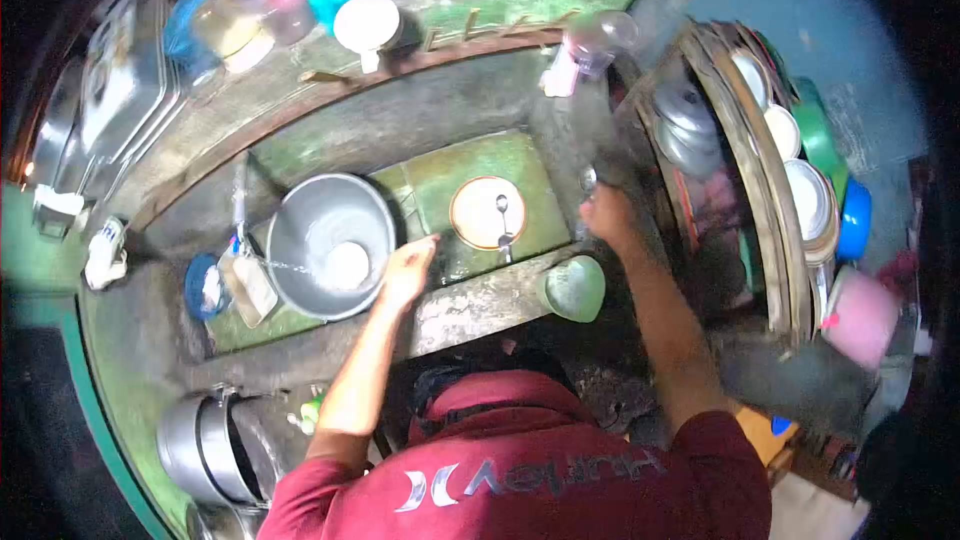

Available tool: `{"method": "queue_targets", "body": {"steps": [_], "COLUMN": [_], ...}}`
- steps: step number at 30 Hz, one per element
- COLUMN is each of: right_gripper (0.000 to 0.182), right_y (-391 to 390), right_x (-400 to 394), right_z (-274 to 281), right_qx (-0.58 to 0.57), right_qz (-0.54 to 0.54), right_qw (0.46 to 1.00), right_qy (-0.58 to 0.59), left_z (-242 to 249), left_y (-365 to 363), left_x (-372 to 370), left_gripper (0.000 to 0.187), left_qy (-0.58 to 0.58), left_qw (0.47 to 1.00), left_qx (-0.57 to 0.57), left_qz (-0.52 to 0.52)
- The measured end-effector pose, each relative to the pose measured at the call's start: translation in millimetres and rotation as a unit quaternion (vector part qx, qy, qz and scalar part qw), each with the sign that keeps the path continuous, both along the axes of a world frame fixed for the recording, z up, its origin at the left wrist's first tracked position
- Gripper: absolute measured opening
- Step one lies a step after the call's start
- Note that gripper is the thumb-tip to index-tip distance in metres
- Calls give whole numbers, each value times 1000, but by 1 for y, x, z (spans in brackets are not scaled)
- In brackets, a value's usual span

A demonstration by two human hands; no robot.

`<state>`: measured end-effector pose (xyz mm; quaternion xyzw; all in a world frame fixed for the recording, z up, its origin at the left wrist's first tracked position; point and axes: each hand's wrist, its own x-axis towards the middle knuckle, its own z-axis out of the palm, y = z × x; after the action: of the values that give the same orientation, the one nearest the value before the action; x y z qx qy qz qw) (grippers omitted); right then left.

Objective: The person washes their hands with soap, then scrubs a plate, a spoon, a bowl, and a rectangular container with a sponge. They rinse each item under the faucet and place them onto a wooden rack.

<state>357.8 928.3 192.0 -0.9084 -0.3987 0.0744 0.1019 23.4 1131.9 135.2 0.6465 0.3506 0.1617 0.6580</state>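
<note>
My left hand (407,268) is just right of the grey basin (283,258), above the sink's front ledge. Its fingers are curled together; what they hold, if anything, is hidden. A small shiny metal utensil, spoon-like, (588,178) sticks out of my closed right hand (610,216), at the sink's right side. Between my hands, a white plate with an orange rim (470,214) lies on the green sink floor, with spoons (502,204) on it. Water falls from the tap (239,215) into the basin, where a white round dish (346,265) sits.
A pale green bowl (575,290) stands on the front ledge (480,298). Left of the basin are a blue bowl (199,285) and a whitish container (254,290). A white mug (367,25) sits on the back shelf. Wooden racks (752,160) with pots and plates rise at the right.
</note>
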Motion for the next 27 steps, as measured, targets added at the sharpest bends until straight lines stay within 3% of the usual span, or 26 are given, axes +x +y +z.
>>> {"method": "queue_targets", "body": {"steps": [1,2,3,5,6,7,9,10,12,13,15,16,17,19,20,21,22,23,25,27], "right_gripper": [27,25,23,24,26,26,25,25,31,30,16,11,11,15,24,22,18,15,8,10], "right_y": [17,35,49,71,70,80,80,78,70,69,66,66,72,90,95,99,107,119,130,143], "right_x": [-22,-46,-71,-122,-134,-152,-156,-158,-159,-152,-147,-146,-151,-170,-177,-187,-187,-185,-179,-180], "right_z": [15,30,42,60,64,73,69,74,82,81,70,66,59,50,53,64,54,44,46,32], "right_qx": [13,12,9,50,82,40,101,102,188,203,344,373,372,448,419,383,392,400,398,463], "right_qz": [17,29,40,94,211,101,165,172,165,151,52,36,38,106,185,141,101,61,62,52], "right_qw": [999,997,995,993,973,991,974,973,922,922,760,699,699,736,848,893,885,873,876,864], "right_qy": [41,66,89,53,50,74,117,118,295,294,549,610,610,497,267,189,230,270,263,193], "left_z": [19,37,67,80,83,86,83,77,73,67,67,72,78,85,87,98,124,124,125,131], "left_y": [-16,-31,-40,-59,-63,-66,-56,-48,-36,-28,-24,-27,-30,-42,-47,-55,-66,-72,-79,-69], "left_x": [23,46,63,95,98,99,84,72,49,36,17,14,12,11,15,18,20,18,13,6], "left_gripper": [31,35,38,37,36,35,30,29,28,34,41,41,43,40,37,33,19,19,7,12], "left_qy": [7,-77,-31,-158,-166,-175,-149,-149,-154,-221,-314,-316,-275,-224,-191,-155,-129,-129,-155,-177], "left_qw": [999,989,981,973,972,970,978,959,899,850,726,726,721,727,789,843,880,880,904,900], "left_qx": [-48,-118,-184,-160,-163,-166,-139,-228,-386,-466,-612,-611,-635,-645,-582,-515,-454,-455,-394,-395], "left_qz": [-23,-30,-50,-58,-18,22,36,72,137,109,1,2,-19,-71,-49,-27,53,55,59,55]}}
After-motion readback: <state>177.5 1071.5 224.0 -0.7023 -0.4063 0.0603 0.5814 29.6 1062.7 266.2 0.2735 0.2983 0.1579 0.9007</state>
